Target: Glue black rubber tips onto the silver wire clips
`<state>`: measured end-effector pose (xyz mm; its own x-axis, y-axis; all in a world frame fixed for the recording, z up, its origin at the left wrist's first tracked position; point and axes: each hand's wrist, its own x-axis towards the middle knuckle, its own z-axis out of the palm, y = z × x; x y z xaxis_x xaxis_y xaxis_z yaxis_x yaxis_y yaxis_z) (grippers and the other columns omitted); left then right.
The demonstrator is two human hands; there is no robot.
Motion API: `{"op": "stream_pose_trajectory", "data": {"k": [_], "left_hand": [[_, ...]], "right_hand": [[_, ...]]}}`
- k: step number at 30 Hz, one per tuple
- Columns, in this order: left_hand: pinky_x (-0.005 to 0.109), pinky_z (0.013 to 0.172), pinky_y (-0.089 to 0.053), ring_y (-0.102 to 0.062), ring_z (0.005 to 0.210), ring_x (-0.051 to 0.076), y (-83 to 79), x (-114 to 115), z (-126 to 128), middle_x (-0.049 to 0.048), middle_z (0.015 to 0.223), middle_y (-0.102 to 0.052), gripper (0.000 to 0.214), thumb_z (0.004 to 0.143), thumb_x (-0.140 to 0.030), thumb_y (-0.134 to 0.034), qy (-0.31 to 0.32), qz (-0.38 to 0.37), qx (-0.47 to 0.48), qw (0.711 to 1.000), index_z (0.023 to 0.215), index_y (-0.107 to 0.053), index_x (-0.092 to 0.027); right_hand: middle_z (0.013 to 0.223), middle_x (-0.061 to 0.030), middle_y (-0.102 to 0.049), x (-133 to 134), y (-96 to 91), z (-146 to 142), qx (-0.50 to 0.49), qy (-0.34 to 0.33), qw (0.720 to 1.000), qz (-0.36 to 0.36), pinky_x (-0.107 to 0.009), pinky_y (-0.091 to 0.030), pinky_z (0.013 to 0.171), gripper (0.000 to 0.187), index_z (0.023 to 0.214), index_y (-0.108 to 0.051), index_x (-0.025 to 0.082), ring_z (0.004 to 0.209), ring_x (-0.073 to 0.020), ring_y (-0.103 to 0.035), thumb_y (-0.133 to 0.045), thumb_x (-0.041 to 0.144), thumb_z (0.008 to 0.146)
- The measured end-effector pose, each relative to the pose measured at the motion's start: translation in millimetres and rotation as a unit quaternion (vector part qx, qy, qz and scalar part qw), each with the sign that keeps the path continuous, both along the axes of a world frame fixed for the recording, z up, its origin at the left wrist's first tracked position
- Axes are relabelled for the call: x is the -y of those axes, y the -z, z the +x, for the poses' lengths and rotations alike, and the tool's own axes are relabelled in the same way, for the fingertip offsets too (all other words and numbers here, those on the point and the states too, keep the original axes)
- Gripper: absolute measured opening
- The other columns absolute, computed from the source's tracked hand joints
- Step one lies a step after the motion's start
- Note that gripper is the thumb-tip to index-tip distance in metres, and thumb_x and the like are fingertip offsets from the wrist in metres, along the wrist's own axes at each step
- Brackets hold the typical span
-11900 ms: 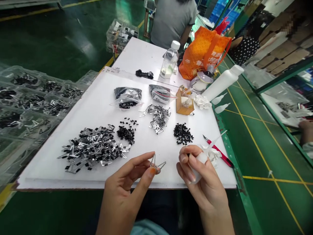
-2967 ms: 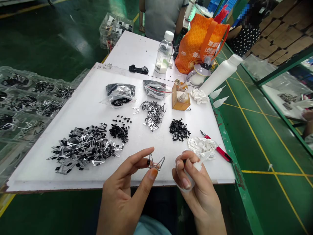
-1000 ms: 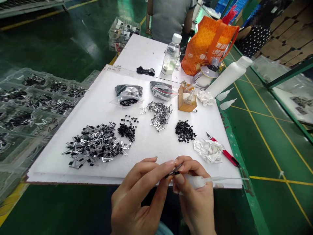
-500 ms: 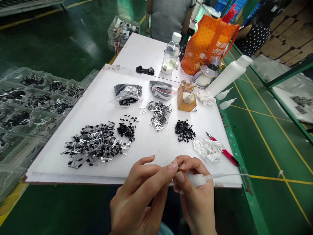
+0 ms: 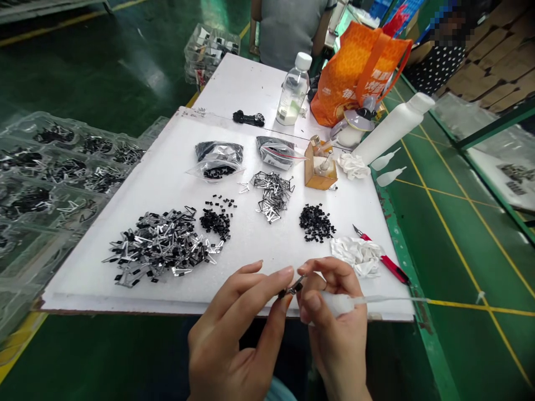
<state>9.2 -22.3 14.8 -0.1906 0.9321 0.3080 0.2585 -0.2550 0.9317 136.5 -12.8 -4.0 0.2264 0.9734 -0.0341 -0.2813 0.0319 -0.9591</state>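
Note:
My left hand (image 5: 236, 334) pinches a small metal clip with black pieces (image 5: 296, 288) between thumb and fingertips, close to the table's front edge. Beside it, my right hand (image 5: 338, 340) is wrapped round a white squeeze bottle (image 5: 341, 303), whose long thin nozzle points to the right. The right fingertips are at the clip's upper end; whether they touch it I cannot tell. Beyond the hands lie a pile of small black pieces (image 5: 316, 224), a pile of bare metal clips (image 5: 273, 195), and a large heap of metal clips with black ends (image 5: 161, 245).
A red craft knife (image 5: 393, 269) and crumpled white tissue (image 5: 357, 256) lie at the right. Farther back stand a wooden box (image 5: 321, 170), a tall white bottle (image 5: 395, 128), a clear bottle (image 5: 293, 92) and an orange bag (image 5: 355, 78). Clear trays (image 5: 62, 195) flank the table's left side.
The fingertips have drawn slightly apart, and the clip between them now shows. My right index finger has lifted a little. The bottle stays in my right hand.

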Motion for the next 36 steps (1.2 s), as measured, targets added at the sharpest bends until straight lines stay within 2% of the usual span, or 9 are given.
{"op": "stream_pose_trajectory", "data": {"k": [4,10,14,17,22,25,29,33,36], "left_hand": [[0.014,0.082,-0.058,-0.073,0.09,0.009,-4.8,-5,-1,-0.0088,0.097,-0.078,0.036,0.088,-0.016,-0.079,-0.021,-0.154,0.16,0.975,0.111,-0.082,-0.044],[0.014,0.082,-0.06,-0.076,0.085,0.012,-8.8,-18,-17,-0.0006,0.082,-0.079,0.044,0.071,-0.043,-0.097,0.062,-0.399,0.44,0.802,0.111,-0.085,-0.028],[0.019,0.082,-0.064,-0.076,0.081,0.014,-11.8,-20,-23,0.0006,0.078,-0.078,0.054,0.059,-0.034,-0.104,0.07,-0.458,0.549,0.696,0.108,-0.085,-0.022],[0.02,0.084,-0.064,-0.076,0.079,0.013,-11.2,-20,-23,0.0005,0.078,-0.077,0.055,0.056,-0.03,-0.105,0.069,-0.461,0.575,0.672,0.106,-0.086,-0.019],[0.018,0.082,-0.063,-0.077,0.088,0.015,-4.4,-18,-20,0.0007,0.088,-0.079,0.05,0.064,-0.04,-0.101,0.066,-0.433,0.519,0.734,0.109,-0.085,-0.025],[0.013,0.081,-0.059,-0.075,0.091,0.012,-1.6,-15,-17,-0.002,0.092,-0.079,0.039,0.074,-0.042,-0.095,0.072,-0.359,0.419,0.831,0.11,-0.084,-0.033],[0.014,0.092,-0.055,-0.071,0.099,0.012,-6.9,-9,-9,-0.0053,0.093,-0.079,0.024,0.084,-0.031,-0.085,-0.031,-0.248,0.233,0.94,0.106,-0.083,-0.039],[0.017,0.093,-0.055,-0.071,0.099,0.012,-11.4,-6,-2,-0.0092,0.095,-0.08,0.027,0.087,-0.022,-0.076,-0.073,-0.194,0.162,0.965,0.103,-0.082,-0.044],[0.018,0.105,-0.05,-0.072,0.098,0.01,-6.6,-7,-2,-0.0133,0.094,-0.08,0.032,0.088,-0.02,-0.075,-0.075,-0.159,0.135,0.975,0.103,-0.08,-0.048]], "right_hand": [[0.094,0.0004,-0.072,-59,-6.2,31,0.075,0.076,0.994,0.028,-0.024,-0.042,0.051,0.025,0.106,-0.077,0.027,0.048,-0.0037,-0.041,-0.08,0.044,0.088],[0.077,0.0015,-0.064,-198,-14.2,85,0.426,0.079,0.899,0.072,-0.031,-0.044,0.06,0.036,0.117,-0.076,0.019,0.057,-0.0122,-0.05,-0.078,0.032,0.083],[0.07,-0.0006,-0.068,-222,-19.5,84,0.487,0.05,0.867,0.096,-0.035,-0.046,0.07,0.012,0.079,-0.077,0.019,0.067,-0.0182,-0.058,-0.079,0.03,0.082],[0.071,-0.0027,-0.07,-217,-20.7,80,0.517,0.084,0.844,0.116,-0.038,-0.045,0.075,0.021,0.074,-0.073,0.02,0.069,-0.0204,-0.059,-0.073,0.036,0.089],[0.056,-0.0001,-0.059,-219,-16.6,83,0.541,0.098,0.827,0.114,-0.038,-0.043,0.07,0.026,0.065,-0.07,0.021,0.058,-0.0193,-0.052,-0.074,0.035,0.087],[0.061,-0.0014,-0.062,-217,-19.2,84,0.53,0.109,0.831,0.125,-0.037,-0.043,0.069,0.024,0.068,-0.072,0.021,0.061,-0.0211,-0.056,-0.073,0.034,0.088],[0.08,-0.0053,-0.07,-176,-37.0,70,0.405,0.26,0.847,0.226,-0.036,-0.045,0.069,0.021,0.087,-0.074,0.022,0.074,-0.0231,-0.064,-0.063,0.036,0.097],[0.07,0.0026,-0.061,-97,-54.6,47,0.173,0.161,0.952,0.194,-0.029,-0.032,0.048,0.02,0.082,-0.071,0.023,0.045,-0.0098,-0.038,-0.066,0.034,0.098],[0.067,0.0046,-0.06,-51,-54.5,35,0.104,0.069,0.981,0.148,-0.028,-0.04,0.051,0.022,0.082,-0.072,0.023,0.042,-0.0068,-0.038,-0.064,0.031,0.1]]}}
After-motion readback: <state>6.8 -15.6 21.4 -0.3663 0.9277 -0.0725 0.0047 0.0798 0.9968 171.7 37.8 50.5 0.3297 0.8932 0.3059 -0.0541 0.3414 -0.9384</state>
